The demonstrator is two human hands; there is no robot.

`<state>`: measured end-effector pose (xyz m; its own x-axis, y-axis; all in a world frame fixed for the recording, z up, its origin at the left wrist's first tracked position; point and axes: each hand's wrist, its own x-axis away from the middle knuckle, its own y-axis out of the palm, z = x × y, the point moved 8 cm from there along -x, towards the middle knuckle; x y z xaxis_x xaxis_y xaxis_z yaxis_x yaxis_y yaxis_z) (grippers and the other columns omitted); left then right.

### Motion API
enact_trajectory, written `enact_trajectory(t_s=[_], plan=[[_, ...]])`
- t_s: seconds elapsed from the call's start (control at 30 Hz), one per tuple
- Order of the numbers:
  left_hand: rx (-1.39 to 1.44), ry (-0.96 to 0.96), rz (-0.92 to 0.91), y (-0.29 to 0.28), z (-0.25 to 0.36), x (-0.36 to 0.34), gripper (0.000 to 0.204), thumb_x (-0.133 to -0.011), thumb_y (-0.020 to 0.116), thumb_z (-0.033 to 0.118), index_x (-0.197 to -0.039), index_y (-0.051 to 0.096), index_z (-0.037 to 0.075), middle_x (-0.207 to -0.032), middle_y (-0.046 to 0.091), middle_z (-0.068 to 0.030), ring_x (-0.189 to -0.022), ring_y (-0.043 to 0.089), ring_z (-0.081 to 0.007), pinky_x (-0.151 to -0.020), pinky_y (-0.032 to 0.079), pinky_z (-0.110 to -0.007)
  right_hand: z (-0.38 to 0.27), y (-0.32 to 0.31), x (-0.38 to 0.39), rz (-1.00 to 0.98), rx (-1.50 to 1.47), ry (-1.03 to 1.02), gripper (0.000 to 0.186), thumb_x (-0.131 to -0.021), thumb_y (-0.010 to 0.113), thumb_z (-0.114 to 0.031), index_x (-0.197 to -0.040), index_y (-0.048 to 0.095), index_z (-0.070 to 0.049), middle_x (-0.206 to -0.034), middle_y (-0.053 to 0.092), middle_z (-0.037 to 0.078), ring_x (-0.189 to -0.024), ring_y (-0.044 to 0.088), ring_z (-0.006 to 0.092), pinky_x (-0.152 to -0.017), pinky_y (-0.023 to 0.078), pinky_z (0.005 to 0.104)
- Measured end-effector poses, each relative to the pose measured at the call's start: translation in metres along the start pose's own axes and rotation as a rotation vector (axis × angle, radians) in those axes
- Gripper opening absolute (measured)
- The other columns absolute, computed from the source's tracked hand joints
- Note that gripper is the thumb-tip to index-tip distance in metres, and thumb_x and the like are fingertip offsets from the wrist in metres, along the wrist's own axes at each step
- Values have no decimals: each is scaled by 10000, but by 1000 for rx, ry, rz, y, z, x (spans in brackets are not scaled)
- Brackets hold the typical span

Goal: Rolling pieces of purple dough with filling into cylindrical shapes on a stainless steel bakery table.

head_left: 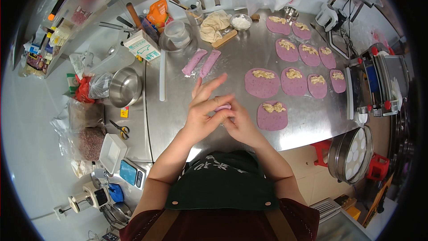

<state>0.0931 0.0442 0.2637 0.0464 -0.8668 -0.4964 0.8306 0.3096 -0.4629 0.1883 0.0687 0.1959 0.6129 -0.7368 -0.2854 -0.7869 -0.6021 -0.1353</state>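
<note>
My left hand (201,112) and my right hand (240,124) meet above the steel table in front of my apron. A small piece of purple dough (223,107) shows between their fingers, mostly hidden. Thumb and index finger of the left hand close around it, while its other fingers point up and outward. The right fingers press at it from the other side. Just beyond lie two purple dough rolls (195,62) on floury steel. To the right, several flat purple dough rounds (262,88) each carry a strip of pale shredded filling (273,106).
The steel table (214,87) holds a wooden rolling pin (224,39), a cloth (214,25) and a bowl of white powder (241,22) at the back. Left stand a carton (142,45), a steel bowl (125,87), scissors (120,129) and a scale (132,173). Steamer trays (350,155) stand at right.
</note>
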Motion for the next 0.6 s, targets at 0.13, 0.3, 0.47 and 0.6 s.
enact_trajectory(t_s=[0.13,0.3,0.47,0.6], plan=[[-88,123,-110,5,-8,4,281,-707,750,167,-978,730,101,-1316,545,-113,-1217,511,-286,-1107,171,-553,4,3,5,63,-114,4,375,-863,557,1,-1229,478,-22,-1072,612,154,-943,650,266,-785,519,334],[43,-40,-94,8,-16,1,464,-754,734,197,-1204,644,123,-1381,480,-156,-1249,478,-306,-1096,223,-520,19,6,7,17,-252,135,432,-877,555,12,-1289,435,-39,-1122,593,113,-1023,609,183,-850,497,311],[514,-156,8,4,-45,9,478,-828,693,176,-1279,574,71,-1390,458,-167,-1247,474,-283,-1071,308,-435,25,5,5,32,-616,205,438,-913,551,-11,-1318,386,-15,-1172,558,86,-1062,578,158,-899,485,306],[518,-269,0,8,-53,13,330,-858,661,141,-1174,647,48,-1351,499,-175,-1242,474,-279,-1051,347,-400,25,6,5,48,-669,239,445,-913,561,-16,-1315,374,9,-1191,541,92,-1077,578,164,-928,478,309]])
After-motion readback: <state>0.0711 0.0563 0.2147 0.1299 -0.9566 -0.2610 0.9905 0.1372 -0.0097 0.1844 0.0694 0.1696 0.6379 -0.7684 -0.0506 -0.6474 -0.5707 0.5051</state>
